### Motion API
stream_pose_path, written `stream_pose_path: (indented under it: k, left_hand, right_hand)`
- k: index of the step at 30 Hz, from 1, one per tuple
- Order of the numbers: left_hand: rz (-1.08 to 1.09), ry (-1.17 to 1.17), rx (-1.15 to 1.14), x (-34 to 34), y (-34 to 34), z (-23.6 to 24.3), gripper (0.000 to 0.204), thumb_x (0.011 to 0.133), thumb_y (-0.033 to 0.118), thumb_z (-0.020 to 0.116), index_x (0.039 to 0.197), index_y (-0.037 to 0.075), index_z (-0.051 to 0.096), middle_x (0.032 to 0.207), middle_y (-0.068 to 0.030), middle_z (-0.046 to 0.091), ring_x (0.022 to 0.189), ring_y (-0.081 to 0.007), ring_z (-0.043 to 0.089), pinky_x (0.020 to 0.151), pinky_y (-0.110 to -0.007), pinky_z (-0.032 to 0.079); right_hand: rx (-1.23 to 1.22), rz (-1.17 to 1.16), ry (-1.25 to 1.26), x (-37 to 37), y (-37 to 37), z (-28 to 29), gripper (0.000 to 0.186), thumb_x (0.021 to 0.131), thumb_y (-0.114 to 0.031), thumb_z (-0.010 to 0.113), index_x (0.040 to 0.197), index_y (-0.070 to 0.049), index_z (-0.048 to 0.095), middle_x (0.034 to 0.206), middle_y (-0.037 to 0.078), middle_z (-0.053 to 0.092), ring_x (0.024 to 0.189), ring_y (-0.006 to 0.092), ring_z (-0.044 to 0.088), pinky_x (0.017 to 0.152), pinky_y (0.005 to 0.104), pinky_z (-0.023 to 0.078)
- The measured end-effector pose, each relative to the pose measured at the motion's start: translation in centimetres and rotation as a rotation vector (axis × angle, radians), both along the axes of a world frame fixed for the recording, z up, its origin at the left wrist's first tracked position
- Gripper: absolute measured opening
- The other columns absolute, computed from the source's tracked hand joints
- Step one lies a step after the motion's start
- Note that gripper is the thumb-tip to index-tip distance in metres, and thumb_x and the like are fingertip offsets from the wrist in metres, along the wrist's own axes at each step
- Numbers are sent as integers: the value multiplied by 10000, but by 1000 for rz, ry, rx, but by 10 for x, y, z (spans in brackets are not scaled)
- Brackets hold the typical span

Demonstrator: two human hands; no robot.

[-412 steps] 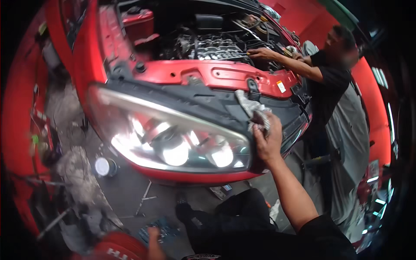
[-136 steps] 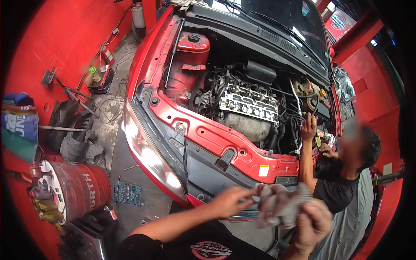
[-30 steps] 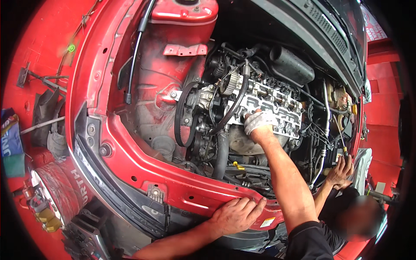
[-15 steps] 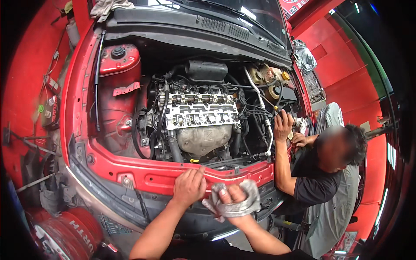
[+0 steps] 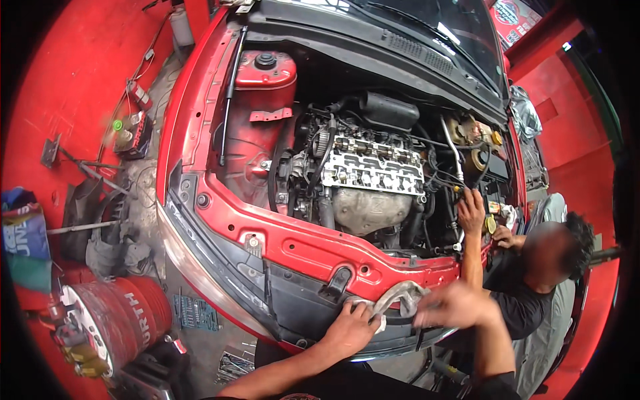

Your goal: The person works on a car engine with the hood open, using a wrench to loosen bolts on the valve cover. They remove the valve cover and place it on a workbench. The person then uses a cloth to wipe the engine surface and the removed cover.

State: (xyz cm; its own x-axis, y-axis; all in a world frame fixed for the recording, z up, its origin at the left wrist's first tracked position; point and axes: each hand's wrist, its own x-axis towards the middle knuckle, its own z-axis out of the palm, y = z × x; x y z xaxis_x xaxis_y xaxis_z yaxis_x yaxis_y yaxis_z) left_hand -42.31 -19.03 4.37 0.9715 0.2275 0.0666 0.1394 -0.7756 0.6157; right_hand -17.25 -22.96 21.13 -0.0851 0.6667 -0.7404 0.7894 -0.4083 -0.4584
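Observation:
A grey rag point(image 5: 404, 294) lies stretched over the front edge of a red car's open engine bay. At the rag's near left end, my left hand point(image 5: 352, 328) has its fingers closed on the cloth. My right hand point(image 5: 460, 308) is just right of the rag, bent at the wrist and smeared by motion. Whether it still touches the cloth is hidden. Beyond the red front crossmember point(image 5: 300, 252) sits the engine with its cylinder head point(image 5: 373, 172) uncovered, showing camshafts. Below the head is a metal heat shield point(image 5: 371, 212).
At right a co-worker point(image 5: 533, 293) leans in, one hand point(image 5: 471, 212) by the hoses and the other point(image 5: 505, 237) near a round yellowish part. A red drum point(image 5: 137, 313) stands at lower left. Beside it on the floor are a blue tool tray point(image 5: 195, 312) and loose tools point(image 5: 235, 365).
My view has swung left, so the car appears farther right. The rag, bunched in my right hand before, now spreads along the front edge with my left hand on it. My right hand has moved right.

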Motion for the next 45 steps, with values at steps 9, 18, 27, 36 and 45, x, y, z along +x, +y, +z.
stream_pose_path:
  k: [9,18,27,36,45]
  left_hand:
    - [3,-102,-17,40,50,15,478,884,258,636,1308,40,612,1168,-157,629,1096,-299,599,1020,-503,447]
    - [-28,-200,-175,79,76,-20,447,873,196,641,1271,-8,637,1137,-160,668,1084,-294,623,947,-465,479]
    - [118,-256,-382,107,85,-20,404,917,197,677,1258,-11,622,998,-105,652,957,-262,617,849,-402,494]
    - [687,-54,-735,213,147,-48,492,1021,295,595,1333,-83,546,869,-194,699,730,-322,687,628,-430,563]
    - [1175,263,-1211,314,191,-192,212,879,149,668,821,-41,744,893,-246,752,878,-339,765,726,-438,610]
  right_hand:
    - [37,-105,-1188,207,129,-91,538,829,-472,772,1179,-67,718,1220,162,711,1180,327,654,1001,471,482]
    - [-192,171,-1282,275,103,-137,235,891,-239,600,940,-80,767,1004,153,772,959,324,752,906,521,528]
    - [79,126,-1168,226,116,-110,142,910,-145,593,974,-35,656,934,182,743,910,357,734,868,530,550]
    - [202,87,-1030,146,151,-117,220,942,-279,677,1006,-73,633,903,144,734,856,342,725,768,483,557]
    - [280,-49,-562,82,171,-161,453,930,-274,653,1306,-23,634,1039,227,720,999,387,702,877,502,552]
